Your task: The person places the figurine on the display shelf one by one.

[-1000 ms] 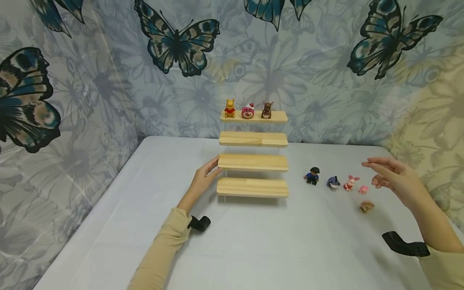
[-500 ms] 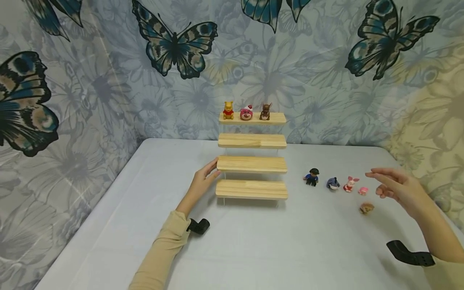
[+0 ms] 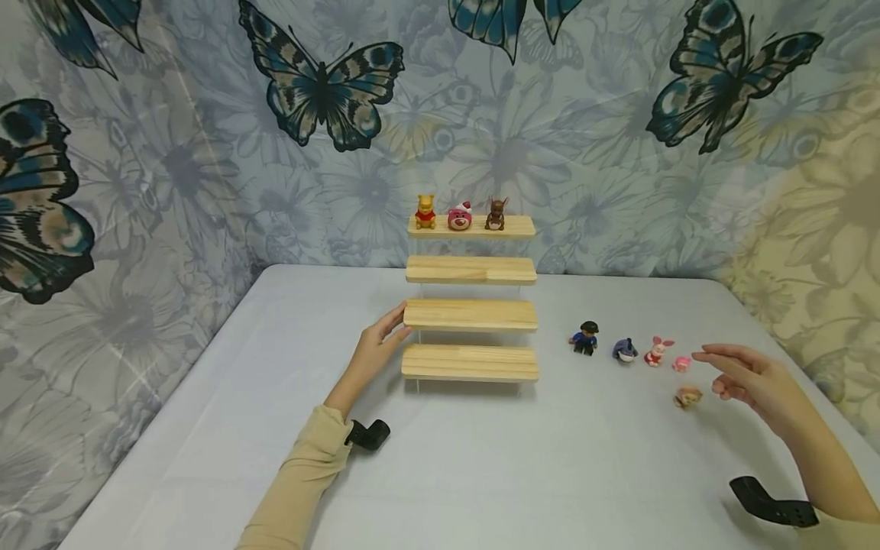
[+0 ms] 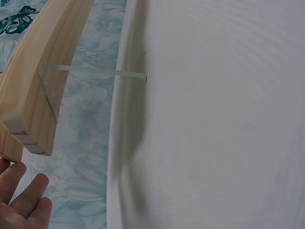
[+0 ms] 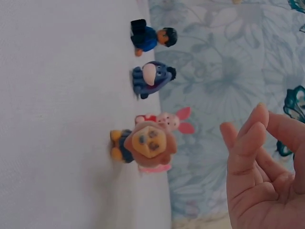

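A stepped display shelf (image 3: pixel 470 315) with wooden boards on clear supports stands mid-table. My left hand (image 3: pixel 374 347) grips the left end of its second board from the bottom; in the left wrist view fingertips (image 4: pixel 18 168) meet the wood (image 4: pixel 40 109). My right hand (image 3: pixel 756 386) is raised at the right, fingers loosely bent, holding nothing. Closest to it are a small pink figurine (image 3: pixel 681 364) and a lion figurine (image 5: pixel 150 143). Further left stand a piglet figurine (image 3: pixel 658 351), a blue-grey donkey figurine (image 3: pixel 625 351) and a toy figure in blue with a black cap (image 3: pixel 585 338).
On the top board sit a yellow bear figurine (image 3: pixel 425 212), a pink bear figurine with a Santa hat (image 3: pixel 460 217) and a brown kangaroo-like figurine (image 3: pixel 496 215). White cloth (image 3: pixel 550 466) covers the table. Butterfly-print fabric (image 3: pixel 371 191) hangs behind it.
My right hand has come down lower, toward the small pink and lion figurines. My left hand stays at the shelf's board. The whole head view has shifted slightly.
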The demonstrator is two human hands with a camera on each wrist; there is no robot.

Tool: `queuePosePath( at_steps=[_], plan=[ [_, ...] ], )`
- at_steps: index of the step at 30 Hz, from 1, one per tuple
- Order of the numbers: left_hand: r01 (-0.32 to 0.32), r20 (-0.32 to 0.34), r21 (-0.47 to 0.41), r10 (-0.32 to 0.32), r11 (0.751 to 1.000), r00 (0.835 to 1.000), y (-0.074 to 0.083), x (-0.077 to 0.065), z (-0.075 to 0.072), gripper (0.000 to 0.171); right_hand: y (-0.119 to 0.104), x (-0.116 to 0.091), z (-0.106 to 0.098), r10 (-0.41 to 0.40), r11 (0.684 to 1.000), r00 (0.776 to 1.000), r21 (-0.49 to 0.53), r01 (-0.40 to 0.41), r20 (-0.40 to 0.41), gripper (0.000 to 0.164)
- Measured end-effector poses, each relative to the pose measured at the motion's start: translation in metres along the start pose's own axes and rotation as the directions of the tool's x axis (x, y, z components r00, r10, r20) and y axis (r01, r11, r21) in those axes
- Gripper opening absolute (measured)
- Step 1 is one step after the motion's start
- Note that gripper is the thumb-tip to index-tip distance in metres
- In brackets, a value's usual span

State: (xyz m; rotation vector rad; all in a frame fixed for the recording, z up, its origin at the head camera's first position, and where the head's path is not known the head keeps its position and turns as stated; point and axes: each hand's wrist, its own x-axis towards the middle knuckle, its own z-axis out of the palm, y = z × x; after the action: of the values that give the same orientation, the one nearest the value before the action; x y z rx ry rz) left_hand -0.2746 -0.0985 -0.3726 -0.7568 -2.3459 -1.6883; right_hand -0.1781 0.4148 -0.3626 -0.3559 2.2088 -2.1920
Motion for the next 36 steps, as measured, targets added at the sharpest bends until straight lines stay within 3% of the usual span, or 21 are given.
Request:
queuePosePath(
  at_steps=[9,15,22,25,36],
  plan=[
    [0.009,-0.015,0.002,-0.009,1.000,1.000,-0.042,0.007,0.004,0.050,0.013,-0.002,-0.001,0.030,0.998,0.999,0.056,-0.029,-0.033,0.032],
    [0.023,-0.009,-0.005,-0.023,1.000,1.000,-0.037,0.008,0.003,0.050,0.019,0.001,0.000,0.074,0.997,0.996,0.003,-0.074,-0.056,0.027],
    [0.025,0.009,-0.002,-0.025,1.000,1.000,-0.005,0.003,0.001,0.046,0.022,-0.002,-0.002,0.095,0.995,0.993,0.043,-0.092,-0.067,0.027],
    [0.042,0.006,0.015,-0.043,0.999,0.999,-0.001,0.002,0.000,0.047,0.022,-0.003,-0.001,0.100,0.995,0.993,0.034,-0.098,-0.069,0.026],
    [0.057,0.020,-0.032,-0.056,0.998,0.998,-0.007,0.003,0.001,0.047,0.026,-0.005,-0.005,0.111,0.994,0.991,-0.010,-0.112,-0.079,0.023]
  ],
)
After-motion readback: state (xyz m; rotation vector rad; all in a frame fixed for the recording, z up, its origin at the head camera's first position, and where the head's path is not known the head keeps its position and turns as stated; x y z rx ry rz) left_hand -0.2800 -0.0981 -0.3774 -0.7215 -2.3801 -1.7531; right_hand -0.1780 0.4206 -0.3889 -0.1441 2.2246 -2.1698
